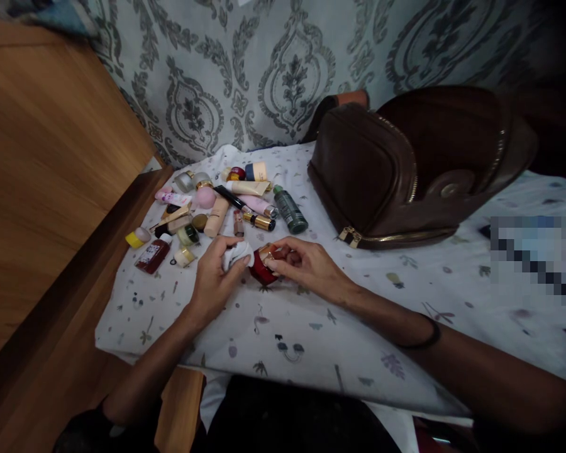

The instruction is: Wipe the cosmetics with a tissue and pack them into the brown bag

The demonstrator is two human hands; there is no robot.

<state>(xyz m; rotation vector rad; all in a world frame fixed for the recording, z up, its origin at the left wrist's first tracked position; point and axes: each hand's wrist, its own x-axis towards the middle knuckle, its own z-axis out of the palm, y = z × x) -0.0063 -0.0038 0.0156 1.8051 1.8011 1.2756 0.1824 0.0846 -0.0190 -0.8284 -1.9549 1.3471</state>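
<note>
My left hand [211, 277] is closed on a crumpled white cloth or tissue [236, 254], its thumb pressing on it. Beside it, my right hand [314, 269] pinches a dark red jar [263, 275] with a gold-toned top; the fingers cover part of it. Cloth and jar meet or nearly meet between the hands. Just beyond lie a small brown-pink bottle [238, 223], a black-and-gold tube [259, 221], a dark green bottle [290, 211] and a peach tube [216, 217]. Left of my left hand are a cream-coloured jar [184, 257] and a flat bottle of reddish-brown liquid [153, 255].
A large brown leather bag [365, 173] stands with its zip undone at the back right. Several more cosmetics, including a pink round item [205, 197], lie at the back left. A patterned white sheet [283, 333] covers the surface. A wooden cabinet [51, 145] borders the left; a patterned curtain [245, 75] hangs behind.
</note>
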